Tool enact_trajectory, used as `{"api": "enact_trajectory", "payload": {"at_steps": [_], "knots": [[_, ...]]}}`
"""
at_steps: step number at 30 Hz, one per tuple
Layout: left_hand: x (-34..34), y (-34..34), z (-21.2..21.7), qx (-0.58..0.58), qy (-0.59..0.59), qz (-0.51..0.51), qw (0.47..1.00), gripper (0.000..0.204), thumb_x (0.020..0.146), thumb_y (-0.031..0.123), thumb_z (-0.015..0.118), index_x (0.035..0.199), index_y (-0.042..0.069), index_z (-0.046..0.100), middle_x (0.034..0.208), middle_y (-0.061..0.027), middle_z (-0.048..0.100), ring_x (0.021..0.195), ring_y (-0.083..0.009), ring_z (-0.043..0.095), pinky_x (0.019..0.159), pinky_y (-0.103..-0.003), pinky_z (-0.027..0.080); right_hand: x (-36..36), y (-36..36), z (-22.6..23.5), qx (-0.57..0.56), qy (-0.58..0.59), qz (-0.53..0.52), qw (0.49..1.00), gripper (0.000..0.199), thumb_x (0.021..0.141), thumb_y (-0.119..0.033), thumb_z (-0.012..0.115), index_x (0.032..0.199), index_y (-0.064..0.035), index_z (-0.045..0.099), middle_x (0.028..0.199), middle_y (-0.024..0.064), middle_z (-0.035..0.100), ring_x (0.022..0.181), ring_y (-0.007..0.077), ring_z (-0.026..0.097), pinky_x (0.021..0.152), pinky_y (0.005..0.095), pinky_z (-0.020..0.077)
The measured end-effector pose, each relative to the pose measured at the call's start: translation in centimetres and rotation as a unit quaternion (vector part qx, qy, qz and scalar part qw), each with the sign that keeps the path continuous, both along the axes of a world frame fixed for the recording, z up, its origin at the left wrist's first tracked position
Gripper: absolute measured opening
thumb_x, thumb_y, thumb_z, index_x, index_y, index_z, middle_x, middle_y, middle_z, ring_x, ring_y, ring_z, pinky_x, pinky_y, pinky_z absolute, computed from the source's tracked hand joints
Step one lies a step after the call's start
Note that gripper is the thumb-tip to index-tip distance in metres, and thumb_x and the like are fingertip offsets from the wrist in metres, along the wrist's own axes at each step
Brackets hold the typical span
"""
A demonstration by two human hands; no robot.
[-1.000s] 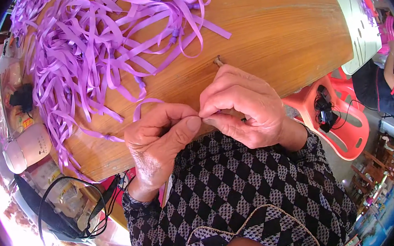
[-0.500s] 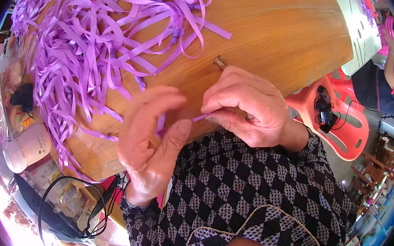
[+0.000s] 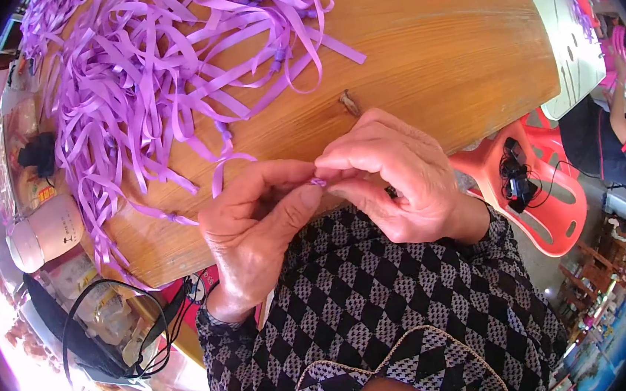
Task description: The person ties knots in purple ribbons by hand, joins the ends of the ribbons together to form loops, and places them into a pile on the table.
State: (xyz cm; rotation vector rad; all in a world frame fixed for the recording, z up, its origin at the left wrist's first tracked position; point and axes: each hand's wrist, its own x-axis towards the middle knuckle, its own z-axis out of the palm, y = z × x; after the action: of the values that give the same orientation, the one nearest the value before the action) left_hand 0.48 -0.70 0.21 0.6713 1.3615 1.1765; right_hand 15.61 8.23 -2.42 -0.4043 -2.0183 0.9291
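Pinching a small bit of purple ribbon between the closed thumb and forefinger tips of the left hand and of the right hand (too small to tell exactly how looped), by the near edge of the wooden table. Facing a tangled heap of purple ribbons beyond the left hand, and a little brown piece just past the right hand. Flanked by a pale pink jar to the left and a red-orange plastic stool to the right.

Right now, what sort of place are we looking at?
Probably an informal workshop or small shop: purple ribbons heaped on a wooden table, with a red plastic chair beside it.
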Motion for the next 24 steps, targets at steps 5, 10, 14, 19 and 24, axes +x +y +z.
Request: {"api": "enact_trajectory", "payload": {"at_steps": [5, 10, 14, 19, 24], "knots": [[-0.03, -0.26, -0.02, -0.017, 0.024, 0.027, 0.999, 0.011, 0.079, 0.002, 0.065, 0.089, -0.003, 0.062, 0.074, -0.0002, 0.059, 0.065, -0.0044, 0.052, 0.059, -0.017, 0.042, 0.43, -0.18, 0.27, -0.088, -0.015, 0.0, 0.996, 0.026, 0.067, 0.005, 0.069, 0.09, 0.0027, 0.057, 0.078, 0.0107, 0.061, 0.064, 0.0244, 0.056, 0.055, 0.0299, 0.0431], [0.42, 0.01, -0.01, 0.017, 0.064, 0.018, 0.998, 0.011, 0.079, 0.001, 0.065, 0.088, -0.003, 0.062, 0.074, -0.0002, 0.059, 0.066, -0.0042, 0.052, 0.059, -0.017, 0.042, 0.12, -0.13, -0.2, -0.056, -0.015, 0.004, 0.998, 0.019, 0.067, 0.005, 0.068, 0.084, 0.0025, 0.059, 0.074, 0.0105, 0.059, 0.059, 0.0227, 0.053, 0.051, 0.0303, 0.0397], [0.55, -0.11, -0.05, 0.038, 0.089, 0.018, 0.995, 0.011, 0.079, 0.0, 0.065, 0.088, -0.003, 0.061, 0.075, -0.0003, 0.059, 0.067, -0.0042, 0.052, 0.06, -0.017, 0.042, 0.07, -0.4, -0.16, -0.057, -0.023, 0.004, 0.998, 0.018, 0.066, 0.01, 0.065, 0.081, 0.0023, 0.059, 0.07, 0.0094, 0.058, 0.056, 0.0218, 0.051, 0.048, 0.0299, 0.0377], [0.03, 0.0, -0.33, -0.015, 0.009, -0.002, 1.0, 0.012, 0.08, 0.006, 0.065, 0.088, -0.003, 0.061, 0.073, -0.001, 0.06, 0.064, -0.0043, 0.052, 0.056, -0.017, 0.04, -0.04, -0.38, -0.37, -0.062, -0.02, -0.002, 0.998, 0.017, 0.066, 0.012, 0.061, 0.079, 0.002, 0.058, 0.068, 0.0074, 0.056, 0.052, 0.0174, 0.049, 0.045, 0.0264, 0.0363], [-0.33, 0.2, -0.89, -0.053, -0.077, -0.007, 0.996, 0.015, 0.081, 0.011, 0.065, 0.087, -0.002, 0.061, 0.069, -0.0025, 0.06, 0.059, -0.0045, 0.05, 0.051, -0.016, 0.036, 0.39, -0.62, 0.34, -0.197, -0.052, 0.021, 0.979, 0.011, 0.07, 0.01, 0.059, 0.077, 0.0018, 0.058, 0.067, 0.0056, 0.053, 0.054, 0.011, 0.049, 0.046, 0.0229, 0.0372]]}}
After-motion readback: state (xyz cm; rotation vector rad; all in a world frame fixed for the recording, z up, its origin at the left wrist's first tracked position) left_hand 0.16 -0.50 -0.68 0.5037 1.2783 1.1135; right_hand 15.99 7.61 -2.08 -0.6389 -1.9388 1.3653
